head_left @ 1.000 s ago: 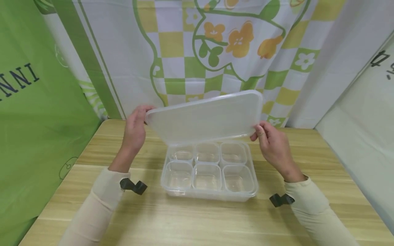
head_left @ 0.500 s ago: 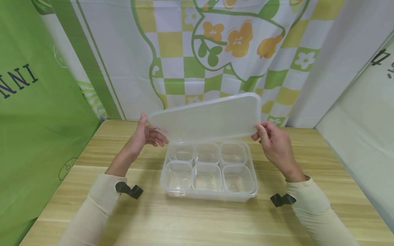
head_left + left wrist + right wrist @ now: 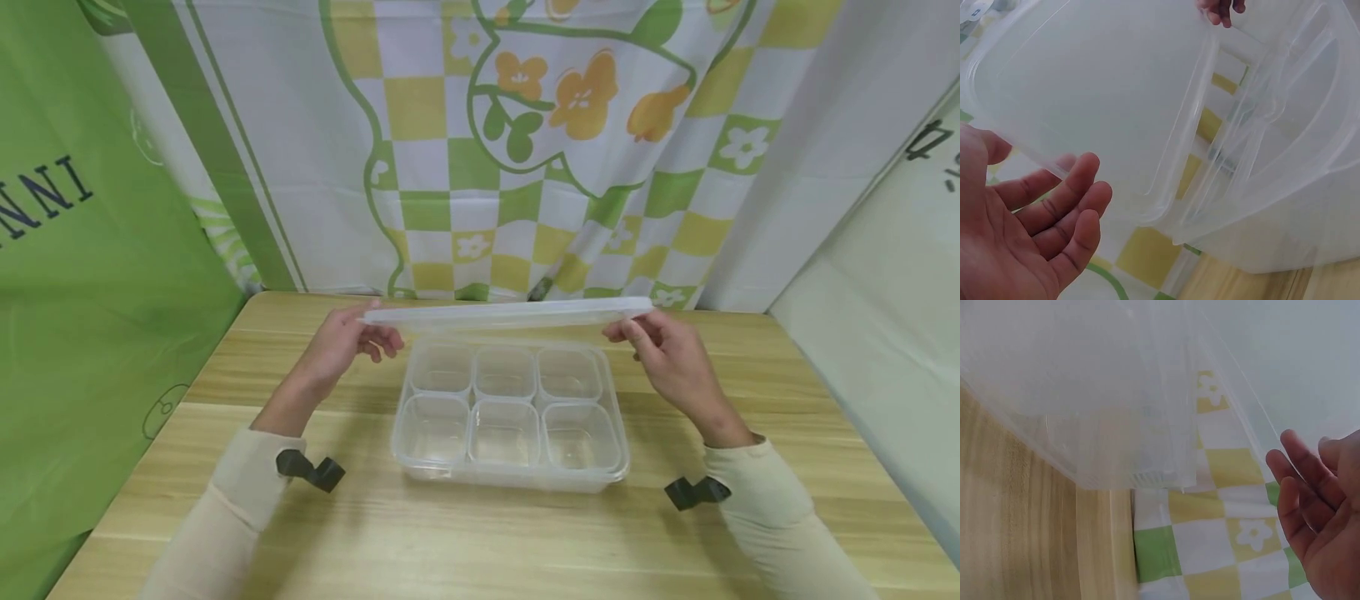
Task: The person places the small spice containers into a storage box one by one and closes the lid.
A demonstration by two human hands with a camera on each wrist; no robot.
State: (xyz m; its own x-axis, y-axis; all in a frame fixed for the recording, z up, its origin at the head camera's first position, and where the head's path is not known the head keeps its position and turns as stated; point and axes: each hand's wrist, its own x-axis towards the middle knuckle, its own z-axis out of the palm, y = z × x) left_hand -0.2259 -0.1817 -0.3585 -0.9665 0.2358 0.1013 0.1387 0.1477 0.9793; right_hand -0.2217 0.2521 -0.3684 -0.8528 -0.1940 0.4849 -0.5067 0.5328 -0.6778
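A translucent plastic lid [image 3: 510, 313] is held almost edge-on above the far side of a clear food storage box [image 3: 510, 477]. Inside the box sit several small clear containers [image 3: 504, 433] in two rows, and nothing shows in them. My left hand [image 3: 339, 348] holds the lid's left end, thumb at its edge and the other fingers loosely bent below. At the other end, my right hand [image 3: 671, 354] pinches the lid's right corner between thumb and fingers. The left wrist view shows the lid's broad face [image 3: 1104, 94] beside those fingers [image 3: 1079, 187].
The box stands on a wooden table [image 3: 495, 550]. Behind the table's far edge hangs a checkered, flowered curtain [image 3: 480, 167]. A green cloth [image 3: 90, 333] closes off the left side, and a pale cloth [image 3: 885, 292] the right.
The lid has tipped from a steep slant to nearly level, its far edge coming down. My left hand has shifted its grip from the lid's upper left corner to lower at its end.
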